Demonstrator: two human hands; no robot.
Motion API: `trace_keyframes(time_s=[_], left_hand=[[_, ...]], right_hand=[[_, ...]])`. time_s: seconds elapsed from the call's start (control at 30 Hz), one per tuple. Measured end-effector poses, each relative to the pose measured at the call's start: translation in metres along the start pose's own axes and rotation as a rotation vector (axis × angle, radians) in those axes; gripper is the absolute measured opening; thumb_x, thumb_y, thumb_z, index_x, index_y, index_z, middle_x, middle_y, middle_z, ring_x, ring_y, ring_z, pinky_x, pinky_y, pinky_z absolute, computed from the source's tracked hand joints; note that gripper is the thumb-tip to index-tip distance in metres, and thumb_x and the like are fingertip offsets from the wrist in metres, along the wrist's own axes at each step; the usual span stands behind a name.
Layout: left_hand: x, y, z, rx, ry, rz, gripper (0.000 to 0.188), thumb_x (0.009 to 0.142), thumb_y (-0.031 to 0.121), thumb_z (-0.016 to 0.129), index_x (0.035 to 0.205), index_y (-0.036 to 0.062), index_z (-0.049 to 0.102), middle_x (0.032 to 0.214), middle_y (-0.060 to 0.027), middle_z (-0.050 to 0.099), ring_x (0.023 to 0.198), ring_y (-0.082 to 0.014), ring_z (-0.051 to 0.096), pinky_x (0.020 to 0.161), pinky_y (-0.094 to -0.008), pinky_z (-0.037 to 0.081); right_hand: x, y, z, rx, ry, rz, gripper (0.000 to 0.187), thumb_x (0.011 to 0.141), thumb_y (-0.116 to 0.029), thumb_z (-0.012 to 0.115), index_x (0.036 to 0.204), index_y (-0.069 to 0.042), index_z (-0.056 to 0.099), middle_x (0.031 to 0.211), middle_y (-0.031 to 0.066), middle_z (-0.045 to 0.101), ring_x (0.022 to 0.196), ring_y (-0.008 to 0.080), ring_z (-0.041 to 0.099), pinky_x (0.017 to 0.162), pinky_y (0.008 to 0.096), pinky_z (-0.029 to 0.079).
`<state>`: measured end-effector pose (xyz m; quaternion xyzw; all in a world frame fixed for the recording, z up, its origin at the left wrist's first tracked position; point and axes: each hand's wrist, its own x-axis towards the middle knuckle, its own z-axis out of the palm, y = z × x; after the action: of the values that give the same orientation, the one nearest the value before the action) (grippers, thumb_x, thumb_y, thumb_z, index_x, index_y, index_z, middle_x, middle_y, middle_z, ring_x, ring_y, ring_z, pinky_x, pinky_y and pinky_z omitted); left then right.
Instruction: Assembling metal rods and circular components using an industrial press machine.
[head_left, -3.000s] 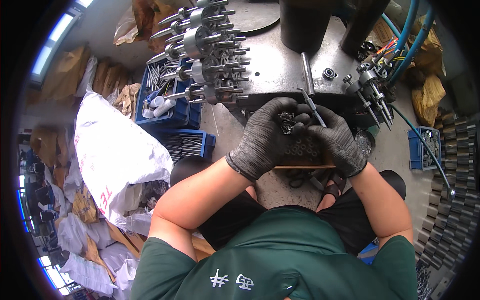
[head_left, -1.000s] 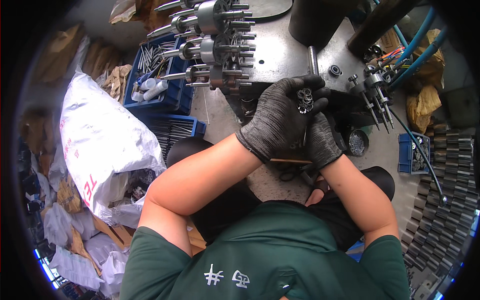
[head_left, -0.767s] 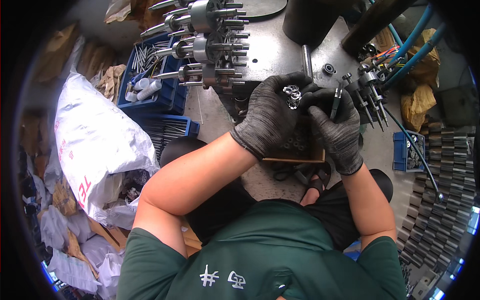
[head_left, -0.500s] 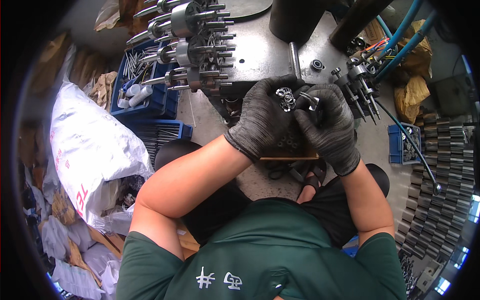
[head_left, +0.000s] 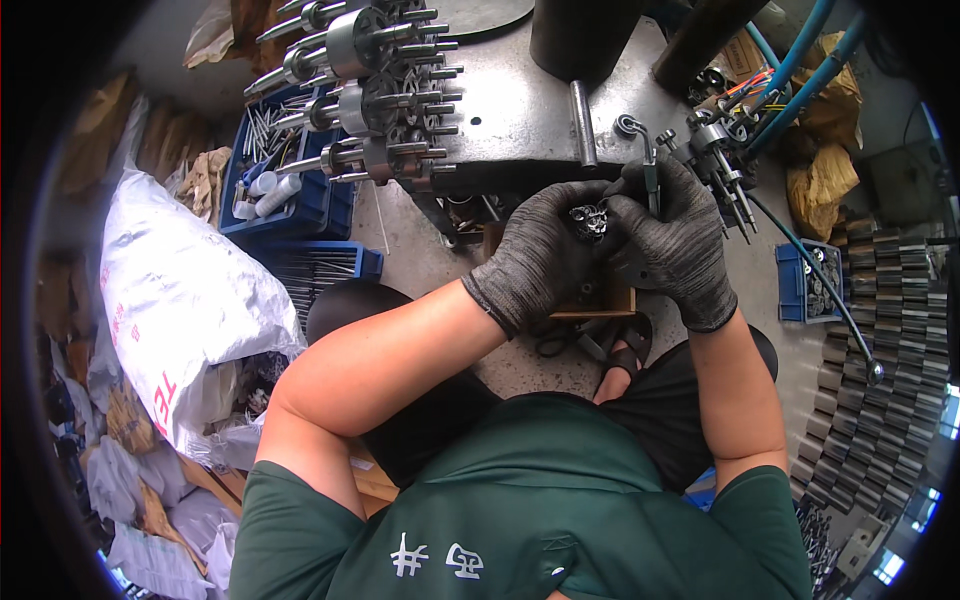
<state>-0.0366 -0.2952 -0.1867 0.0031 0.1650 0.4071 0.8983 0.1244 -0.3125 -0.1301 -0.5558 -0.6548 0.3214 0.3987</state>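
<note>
My left hand (head_left: 540,255), in a dark grey knit glove, is closed around a small round metal part (head_left: 590,220) with several teeth or studs. My right hand (head_left: 675,245), gloved the same way, grips a slim metal wrench (head_left: 648,170) with a ring end that points up toward the grey machine table (head_left: 510,110). The two hands meet over the part, just in front of the table's edge and above a small wooden box (head_left: 600,300) on the floor.
Several steel spindle heads with pins (head_left: 370,100) jut from the machine at upper left. Blue crates of rods (head_left: 270,190) and a white sack (head_left: 180,300) lie to the left. Stacked metal blocks (head_left: 880,340), a small blue bin (head_left: 815,285) and blue hoses (head_left: 800,60) stand at right.
Both hands have stayed together at the table's edge. The right hand, which earlier lay under the left, now holds the wrench upright beside the part.
</note>
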Motion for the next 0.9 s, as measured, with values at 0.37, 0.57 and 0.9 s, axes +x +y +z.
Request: trace_keyframes(time_s=[0.37, 0.57, 0.9], left_hand=[[-0.005, 0.003, -0.003, 0.192, -0.015, -0.071, 0.024, 0.099, 0.014, 0.063, 0.122, 0.0056, 0.063, 0.112, -0.0051, 0.065, 0.100, -0.0162, 0.064, 0.089, -0.0310, 0.054], [-0.005, 0.000, -0.002, 0.284, 0.036, 0.040, 0.019, 0.100, 0.018, 0.065, 0.117, 0.0102, 0.064, 0.103, -0.0009, 0.065, 0.093, -0.0126, 0.063, 0.079, -0.0246, 0.053], [-0.011, 0.014, 0.015, 0.650, 0.202, 0.165, 0.017, 0.096, 0.015, 0.069, 0.111, 0.0066, 0.067, 0.098, -0.0029, 0.068, 0.085, -0.0125, 0.063, 0.077, -0.0260, 0.054]], right_hand=[[0.002, 0.008, 0.003, 0.601, 0.054, 0.240, 0.025, 0.090, -0.003, 0.071, 0.113, 0.002, 0.061, 0.097, 0.0079, 0.068, 0.086, 0.0135, 0.068, 0.075, 0.0266, 0.058], [-0.004, 0.016, 0.012, 0.853, 0.072, 0.373, 0.025, 0.091, 0.000, 0.069, 0.115, 0.000, 0.060, 0.099, 0.0080, 0.068, 0.085, 0.0148, 0.068, 0.073, 0.0269, 0.059], [-0.003, 0.012, 0.001, 0.658, -0.033, 0.208, 0.028, 0.090, -0.002, 0.071, 0.116, -0.001, 0.060, 0.099, 0.0076, 0.067, 0.089, 0.0159, 0.068, 0.081, 0.0291, 0.058]])
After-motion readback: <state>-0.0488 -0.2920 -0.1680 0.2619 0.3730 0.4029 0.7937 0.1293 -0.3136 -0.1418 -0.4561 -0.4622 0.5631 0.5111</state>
